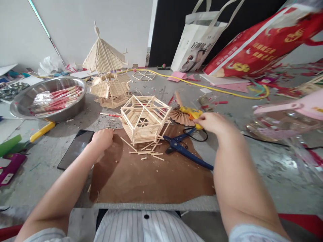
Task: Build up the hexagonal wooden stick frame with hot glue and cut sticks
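My right hand (212, 122) has its fingers closed on a yellow glue gun (193, 114) with an orange trigger, beside a folded paper fan (183, 117). My left hand (103, 137) rests curled at the left edge of a brown mat (151, 178), next to a black phone (77, 148); whatever its fingers may hold is hidden. Between the hands stands a hexagonal stick frame (145, 119), open and with crossed sticks on top. Loose cut sticks (147, 153) lie in front of it. Blue-handled cutters (188, 151) lie to its right.
A stick pagoda (108, 72) stands behind the frame. At left are a metal bowl (64, 114) of red-wrapped sticks and a yellow-handled tool (42, 131). A yellow cable (214, 88) crosses the back, near a white bag (194, 43) and a red bag (264, 43).
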`<state>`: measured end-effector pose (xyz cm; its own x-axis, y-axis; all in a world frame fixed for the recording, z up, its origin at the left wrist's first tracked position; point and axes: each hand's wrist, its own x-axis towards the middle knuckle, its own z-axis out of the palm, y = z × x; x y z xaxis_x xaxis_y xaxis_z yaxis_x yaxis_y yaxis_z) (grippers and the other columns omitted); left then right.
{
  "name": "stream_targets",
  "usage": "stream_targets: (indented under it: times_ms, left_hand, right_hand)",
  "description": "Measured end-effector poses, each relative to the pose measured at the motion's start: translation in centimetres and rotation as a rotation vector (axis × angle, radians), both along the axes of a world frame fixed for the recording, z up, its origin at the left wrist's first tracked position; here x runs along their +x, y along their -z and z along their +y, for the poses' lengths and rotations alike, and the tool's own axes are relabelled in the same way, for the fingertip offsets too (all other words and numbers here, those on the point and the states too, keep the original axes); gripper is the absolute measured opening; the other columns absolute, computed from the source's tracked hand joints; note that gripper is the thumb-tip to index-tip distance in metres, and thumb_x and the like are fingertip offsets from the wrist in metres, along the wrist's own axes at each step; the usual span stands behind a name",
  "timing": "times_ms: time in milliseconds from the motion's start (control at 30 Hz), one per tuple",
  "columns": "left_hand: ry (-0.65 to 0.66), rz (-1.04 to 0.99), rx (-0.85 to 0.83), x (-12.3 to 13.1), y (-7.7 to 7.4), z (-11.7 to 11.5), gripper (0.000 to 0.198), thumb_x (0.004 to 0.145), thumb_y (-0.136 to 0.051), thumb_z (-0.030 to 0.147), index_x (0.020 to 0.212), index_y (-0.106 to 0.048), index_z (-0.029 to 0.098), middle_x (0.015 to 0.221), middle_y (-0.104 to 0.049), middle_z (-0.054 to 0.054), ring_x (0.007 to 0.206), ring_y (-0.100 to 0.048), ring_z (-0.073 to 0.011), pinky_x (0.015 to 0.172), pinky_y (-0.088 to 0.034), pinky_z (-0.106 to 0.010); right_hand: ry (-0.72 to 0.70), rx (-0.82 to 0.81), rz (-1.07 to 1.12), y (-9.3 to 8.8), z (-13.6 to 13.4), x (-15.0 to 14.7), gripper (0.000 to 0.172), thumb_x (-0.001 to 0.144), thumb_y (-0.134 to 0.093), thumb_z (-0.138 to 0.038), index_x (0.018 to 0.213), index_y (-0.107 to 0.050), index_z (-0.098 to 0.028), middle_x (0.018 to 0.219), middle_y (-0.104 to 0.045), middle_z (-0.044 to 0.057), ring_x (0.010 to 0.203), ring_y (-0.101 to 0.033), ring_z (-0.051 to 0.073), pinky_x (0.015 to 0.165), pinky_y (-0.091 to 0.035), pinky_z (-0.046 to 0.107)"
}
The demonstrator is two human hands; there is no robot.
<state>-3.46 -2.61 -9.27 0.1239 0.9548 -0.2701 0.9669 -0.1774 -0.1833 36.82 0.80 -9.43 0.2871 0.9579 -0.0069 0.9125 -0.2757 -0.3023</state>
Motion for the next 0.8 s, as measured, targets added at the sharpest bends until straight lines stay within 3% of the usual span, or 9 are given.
stream_targets:
  times_ms: [133, 267, 367, 467, 600, 800]
  left_hand:
    - [0.04, -0.084, -0.006, -0.9, -1.0, 0.5, 0.024, 0.069, -0.041, 0.018, 0.086, -0.058, 0.015, 0.084, -0.065, -0.013, 0.079, -0.061, -0.0254, 0.063, -0.045, -0.031]
    - [0.036, -0.314, 0.073, -1.5, -3.6, 1.0, 0.013, 0.066, -0.045, 0.021, 0.073, -0.056, 0.018, 0.071, -0.062, -0.004, 0.067, -0.057, -0.0175, 0.059, -0.041, -0.026]
    - [-0.011, -0.668, 0.129, -1.2, -5.5, 1.3, 0.013, 0.066, -0.051, 0.024, 0.077, -0.055, 0.017, 0.069, -0.06, -0.001, 0.06, -0.053, -0.0117, 0.055, -0.04, -0.022]
    - [-0.132, -1.1, 0.027, 0.1, -6.7, 1.5, 0.023, 0.068, -0.055, 0.024, 0.089, -0.055, 0.015, 0.058, -0.052, 0.003, 0.043, -0.042, -0.0052, 0.043, -0.032, -0.019]
    - [-0.198, -1.426, -0.091, 2.3, -6.8, 2.1, 0.018, 0.067, -0.059, 0.018, 0.084, -0.056, 0.013, 0.051, -0.046, 0.005, 0.04, -0.04, -0.0033, 0.04, -0.031, -0.017]
    - [-0.217, -1.517, -0.249, 3.7, -4.9, 2.9, 0.006, 0.069, -0.06, 0.016, 0.069, -0.054, 0.014, 0.045, -0.045, 0.005, 0.039, -0.041, -0.0033, 0.04, -0.031, -0.017]
  right_hand:
    - [0.112, 0.124, 0.027, 1.6, 0.7, 0.8, 0.031, 0.068, -0.054, -0.05, 0.058, -0.059, -0.022, 0.046, -0.043, 0.003, 0.044, -0.032, 0.013, 0.05, -0.024, 0.033]
    - [0.114, 0.096, 0.157, 3.4, 1.5, 1.3, 0.031, 0.057, -0.064, -0.048, 0.047, -0.047, -0.025, 0.043, -0.034, -0.002, 0.045, -0.031, 0.014, 0.05, -0.025, 0.033]
    - [0.127, 0.062, 0.283, 4.0, 1.7, 1.5, 0.031, 0.054, -0.068, -0.042, 0.044, -0.045, -0.025, 0.044, -0.037, -0.001, 0.046, -0.036, 0.015, 0.049, -0.027, 0.033]
    - [0.157, 0.038, 0.486, 3.8, 1.5, 1.3, 0.023, 0.059, -0.065, -0.038, 0.052, -0.05, -0.022, 0.051, -0.048, 0.002, 0.048, -0.045, 0.015, 0.047, -0.035, 0.032]
    - [0.212, 0.07, 0.741, 2.8, 1.1, 0.8, 0.017, 0.061, -0.064, -0.032, 0.068, -0.053, -0.021, 0.065, -0.056, 0.004, 0.05, -0.051, 0.014, 0.048, -0.044, 0.031]
    - [0.235, 0.082, 0.919, 1.8, 0.9, 0.1, 0.017, 0.059, -0.068, -0.021, 0.064, -0.051, -0.019, 0.056, -0.055, 0.002, 0.047, -0.051, 0.013, 0.05, -0.046, 0.03]
